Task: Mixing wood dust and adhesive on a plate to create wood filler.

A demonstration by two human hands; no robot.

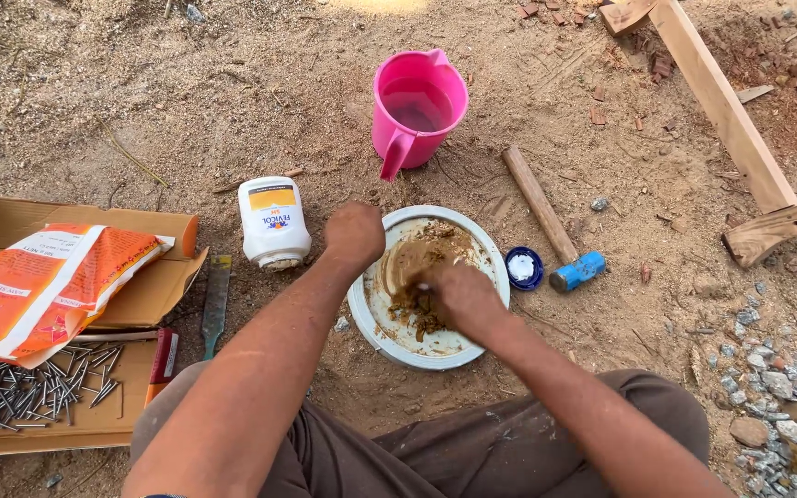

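Two Hands at a Mixing Plate on Sandy Ground

Two bare hands work over a round white plate [373, 323] set on the sandy ground between the person's knees; the plate carries a lump of brown paste [414, 309] and a smeared brown film toward its far side. The right hand [458, 293] lies directly in the paste, fingers curled downward and closed into the lump; a small pale object shows at the fingertips, too small to identify. The left hand [354, 232] rests at the far-left rim of the plate, closed into a loose fist; whether it grips the rim cannot be told.

Key relation: the paste lies beneath and just left of the right hand; the right hand is therefore the nearer, in contact, while the left hand stands apart from the paste at the rim.

Surrounding items: a white plastic bottle [273, 223] with a yellow label lies just left of the plate; a pink jug [414, 109] holding water stands beyond it; a hammer [546, 217] with a wooden handle and blue head lies to the right, long axis diagonal; a blue cap [524, 267] sits between plate and hammer head. An orange bag [43, 286] and loose nails [20, 392] rest on cardboard at far left.
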